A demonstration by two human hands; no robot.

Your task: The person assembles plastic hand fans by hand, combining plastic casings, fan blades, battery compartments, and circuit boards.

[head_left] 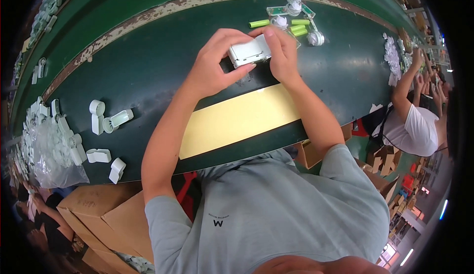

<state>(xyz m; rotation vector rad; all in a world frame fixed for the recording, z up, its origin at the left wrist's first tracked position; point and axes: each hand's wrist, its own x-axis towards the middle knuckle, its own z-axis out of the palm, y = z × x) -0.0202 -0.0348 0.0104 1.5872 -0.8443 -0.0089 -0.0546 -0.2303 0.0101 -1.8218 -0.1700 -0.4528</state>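
A white plastic housing (245, 53), rounded and box-like, is held between my two hands above the dark green table. My left hand (213, 62) grips its left end, thumb along the near edge and fingers over the far side. At the right end, my right hand (282, 56) closes around it with the thumb on top. Just beyond the right hand lie several bright green cylindrical cells (299, 29) and several small white fan wheels (316, 38), some next to green circuit boards (276, 11). The inside of the housing is hidden from view.
A yellow strip (237, 119) lies under my forearms. Loose white fan casings (98, 118) sit at the left, beside a heap in a clear plastic bag (59, 160). Cardboard boxes (108, 210) stand below the near edge. Another person in a white shirt (414, 128) works at the right.
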